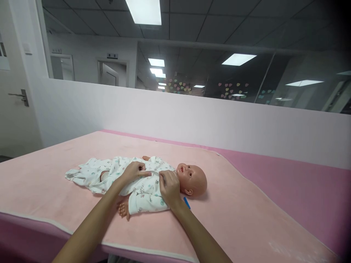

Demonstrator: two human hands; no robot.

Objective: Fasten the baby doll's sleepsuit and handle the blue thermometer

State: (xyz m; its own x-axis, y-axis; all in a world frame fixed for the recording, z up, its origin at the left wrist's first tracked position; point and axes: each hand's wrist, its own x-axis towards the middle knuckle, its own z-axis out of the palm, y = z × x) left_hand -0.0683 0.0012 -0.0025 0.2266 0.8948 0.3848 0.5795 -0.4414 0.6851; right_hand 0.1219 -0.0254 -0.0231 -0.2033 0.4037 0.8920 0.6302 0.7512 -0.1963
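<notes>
A baby doll [195,179] lies on its back, its head toward the right, dressed in a white printed baby romper [148,199]. Over the doll's belly, my left hand [134,172] is closed on the front edge of the romper, its thumb pointing right. Close by on the chest, just below the doll's neck, the fingers of my right hand [169,185] pinch the same front edge. The cloth between my hands looks slightly raised. Near the doll's bent arm, one doll hand [124,210] sticks out of its sleeve. My fingertips are partly hidden.
A small blue strip [187,203] lies beside the doll's neck. Beneath everything is a pale pink mat [236,219] over a darker pink padded surface [274,173]. Behind it stands a white half wall [175,117] with a window above. A door [16,109] is at the left.
</notes>
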